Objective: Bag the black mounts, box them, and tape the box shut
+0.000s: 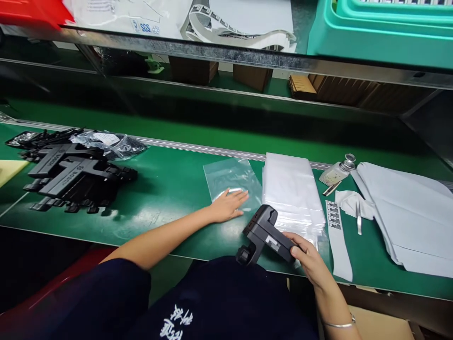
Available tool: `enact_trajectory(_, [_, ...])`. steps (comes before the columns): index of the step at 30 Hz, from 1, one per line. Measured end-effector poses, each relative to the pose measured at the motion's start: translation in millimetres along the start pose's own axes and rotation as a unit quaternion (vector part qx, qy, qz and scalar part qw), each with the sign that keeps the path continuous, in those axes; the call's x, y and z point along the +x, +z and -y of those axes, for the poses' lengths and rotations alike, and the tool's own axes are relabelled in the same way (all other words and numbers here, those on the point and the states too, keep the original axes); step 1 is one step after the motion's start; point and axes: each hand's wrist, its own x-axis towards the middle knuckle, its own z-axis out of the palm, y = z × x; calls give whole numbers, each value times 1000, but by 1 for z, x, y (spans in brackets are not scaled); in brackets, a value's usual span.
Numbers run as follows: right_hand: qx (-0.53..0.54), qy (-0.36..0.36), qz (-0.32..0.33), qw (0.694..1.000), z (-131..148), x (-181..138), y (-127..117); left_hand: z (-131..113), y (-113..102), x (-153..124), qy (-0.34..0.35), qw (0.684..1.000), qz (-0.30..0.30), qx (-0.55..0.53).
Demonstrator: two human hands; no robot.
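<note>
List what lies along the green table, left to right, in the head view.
Pile of black parts, clear bag under the left hand, held black part, bag stack, label strip, tweezers, white sheets.

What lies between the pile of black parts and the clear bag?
Nothing: in the head view, only bare green table runs from the pile of black parts to the clear bag under the left hand.

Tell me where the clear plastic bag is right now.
The clear plastic bag lies flat on the green table, centre of the head view, under the left hand, just left of the white bag stack.
</note>
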Motion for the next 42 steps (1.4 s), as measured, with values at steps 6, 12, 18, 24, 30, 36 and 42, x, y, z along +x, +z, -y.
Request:
enact_trajectory(6, [0, -8, -53, 999, -8, -6, 0, 19, -9, 40, -100, 990, -96, -16])
enact_trajectory(12, [3, -4, -83, 997, -10, -11, 2, 17, -16, 26, -82, 990, -118, -8])
enact_trajectory(18, [3, 11, -29, 1000, 11, 6, 16, 9, -26, 18, -70, 994, -75, -38])
enact_trajectory(24, [34, 73, 47, 996, 20, 38, 37, -9, -40, -8, -57, 994, -67, -60])
enact_trajectory(30, [36, 104, -113, 987, 11, 49, 38, -27, -46, -36, 32, 997, -55, -48])
enact_trajectory(36, [44, 81, -141, 986, 2, 53, 56, -52, -42, -30, 54, 996, -63, -24])
enact_trajectory(42, [-10, -58, -217, 974, 12, 65, 70, -85, -40, -12, 124, 981, -145, -16])
